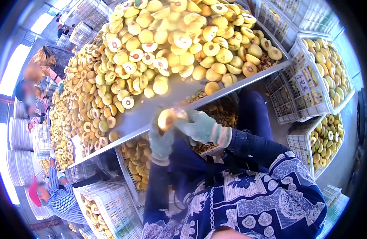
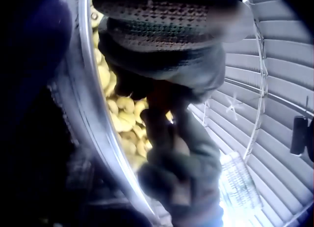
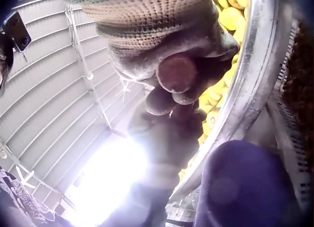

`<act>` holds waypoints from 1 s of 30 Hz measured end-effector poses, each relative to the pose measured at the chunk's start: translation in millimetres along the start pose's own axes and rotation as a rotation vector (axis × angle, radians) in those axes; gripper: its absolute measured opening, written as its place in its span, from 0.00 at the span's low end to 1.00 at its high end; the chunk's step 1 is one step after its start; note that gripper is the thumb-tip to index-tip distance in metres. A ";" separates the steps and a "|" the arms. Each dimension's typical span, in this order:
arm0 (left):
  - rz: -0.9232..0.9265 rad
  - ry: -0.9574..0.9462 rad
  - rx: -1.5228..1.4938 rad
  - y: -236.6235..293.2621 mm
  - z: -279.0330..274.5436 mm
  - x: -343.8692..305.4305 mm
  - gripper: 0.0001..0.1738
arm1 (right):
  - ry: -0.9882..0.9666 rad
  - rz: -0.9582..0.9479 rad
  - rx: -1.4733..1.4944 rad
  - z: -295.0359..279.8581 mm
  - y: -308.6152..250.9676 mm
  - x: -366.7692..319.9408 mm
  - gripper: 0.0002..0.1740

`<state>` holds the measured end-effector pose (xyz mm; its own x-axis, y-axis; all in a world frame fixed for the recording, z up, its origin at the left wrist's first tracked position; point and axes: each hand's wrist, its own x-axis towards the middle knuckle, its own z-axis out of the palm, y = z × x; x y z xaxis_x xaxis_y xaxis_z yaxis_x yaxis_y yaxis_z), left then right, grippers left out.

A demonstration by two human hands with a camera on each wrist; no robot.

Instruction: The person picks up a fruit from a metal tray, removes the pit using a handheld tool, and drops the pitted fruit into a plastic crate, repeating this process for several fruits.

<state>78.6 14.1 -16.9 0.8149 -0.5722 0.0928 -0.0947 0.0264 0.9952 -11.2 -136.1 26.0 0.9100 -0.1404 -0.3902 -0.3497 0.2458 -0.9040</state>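
A bare strip of metal table (image 1: 139,113) lies between the heap (image 1: 163,44) and the raised rim (image 1: 243,83), narrowing where fruit crowds rightward. Both gloved hands meet near that rim. The left hand (image 1: 161,142) grips a fruit (image 1: 166,120) at its fingers; the right hand (image 1: 199,126), just beside it, curls round a brown-ended handle (image 3: 176,73).

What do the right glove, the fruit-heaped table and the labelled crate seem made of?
Right glove: knitted fabric, matte, by its ribbed cuff; the smoother green part may be rubber-coated.
Table: metal, probably steel or aluminium, with a dull sheen; its rim catches bright streaks in the wrist views.
Labelled crate: likely moulded plastic, white, by its regular lattice walls; finish uncertain.
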 end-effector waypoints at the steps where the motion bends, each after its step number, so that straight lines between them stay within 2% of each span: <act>1: 0.008 -0.032 -0.312 8.2 13.7 -8.8 0.34 | -0.016 0.029 0.003 0.4 3.1 -2.5 0.18; 3: 0.003 0.011 -0.391 8.0 33.0 -13.1 0.32 | -0.024 0.051 0.006 -1.1 20.4 -1.8 0.18; 4: -0.010 0.071 -0.464 8.4 37.8 -17.4 0.31 | -0.023 -0.080 0.002 0.4 37.7 2.1 0.21; 5: -0.069 0.030 -0.477 -16.3 31.0 -16.6 0.30 | -0.023 -0.215 -0.003 -0.2 52.1 4.9 0.23; 6: -0.063 0.021 -0.475 -14.2 35.2 -14.7 0.30 | -0.018 -0.224 -0.002 -3.5 51.2 1.6 0.23; 8: -0.161 0.272 -0.569 -10.7 48.7 -12.2 0.30 | 0.186 -0.660 -0.511 -12.7 48.6 -8.9 0.27; 9: -0.147 0.220 -0.648 6.5 58.0 -15.3 0.31 | 0.194 -0.661 -0.513 -16.4 46.1 -15.5 0.27; 11: -0.136 0.214 -0.628 22.5 69.6 -20.0 0.31 | 0.191 -0.532 -0.716 -18.8 43.1 -27.2 0.30; 15: -0.114 0.189 -0.671 25.6 76.3 -24.8 0.32 | 0.248 -0.549 -0.744 -16.6 48.8 -32.8 0.31; 18: -0.136 0.215 -0.777 26.8 79.3 -28.6 0.32 | 0.261 -0.545 -0.819 -12.8 48.3 -37.7 0.27; 20: -0.157 0.228 -0.823 26.0 79.8 -29.9 0.31 | 0.191 -0.446 -1.066 -9.9 50.0 -37.5 0.23; 22: -0.165 0.328 -0.684 25.6 80.9 -29.8 0.28 | 0.187 -0.506 -0.989 -8.4 63.2 -36.7 0.21; 24: -0.154 0.357 -0.671 24.6 86.5 -30.3 0.27 | 0.185 -0.565 -0.914 -8.2 63.8 -39.9 0.20; 26: -0.086 0.415 -0.573 22.7 89.4 -31.7 0.29 | 0.127 -0.449 -0.825 -8.0 53.5 -49.5 0.20; 30: -0.118 0.351 -0.626 15.8 83.0 -36.2 0.28 | 0.024 -0.427 -0.849 -14.0 46.9 -53.0 0.21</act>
<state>0.1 -32.9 -7.2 0.9449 -0.3064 -0.1154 0.2641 0.5048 0.8218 -78.9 -130.5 1.9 0.9969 -0.0788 0.0074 -0.0423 -0.6090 -0.7920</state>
